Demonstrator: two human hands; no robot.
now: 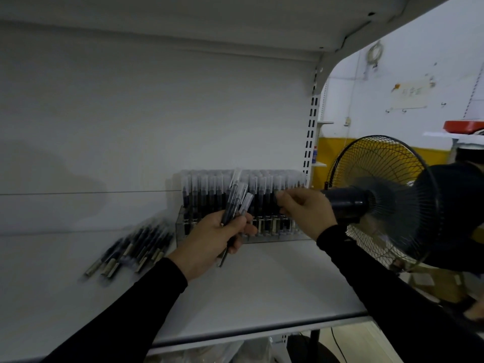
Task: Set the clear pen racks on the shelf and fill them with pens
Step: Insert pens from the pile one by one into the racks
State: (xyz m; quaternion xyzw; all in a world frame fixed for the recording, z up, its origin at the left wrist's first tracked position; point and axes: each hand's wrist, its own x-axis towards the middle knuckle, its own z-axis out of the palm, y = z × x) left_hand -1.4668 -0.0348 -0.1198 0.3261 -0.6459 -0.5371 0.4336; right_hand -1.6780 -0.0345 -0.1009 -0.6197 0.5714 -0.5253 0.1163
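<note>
At the back right corner of the white shelf (262, 292), the clear pen rack (243, 226) stands against the rear panel, its slots packed with upright capped pens. The right hand (303, 210) reaches to the tops of those pens, fingers curled at a cap near the rack's right half; blur hides whether it pinches a pen or only touches one. The left hand (217, 242), in front of the rack's left half, grips a small bundle of pens (235, 203), caps fanned upward.

The rack looks nearly full, so I judge the step to be seating the last pens. It would go best one pen at a time: find a free slot, lower the pen tip-first and straight, and keep the bundle clear of the standing caps.

A loose pile of pens (133, 247) lies on the shelf left of the rack. A standing fan (379, 203) crowds the right forearm, so that elbow wants watching.
</note>
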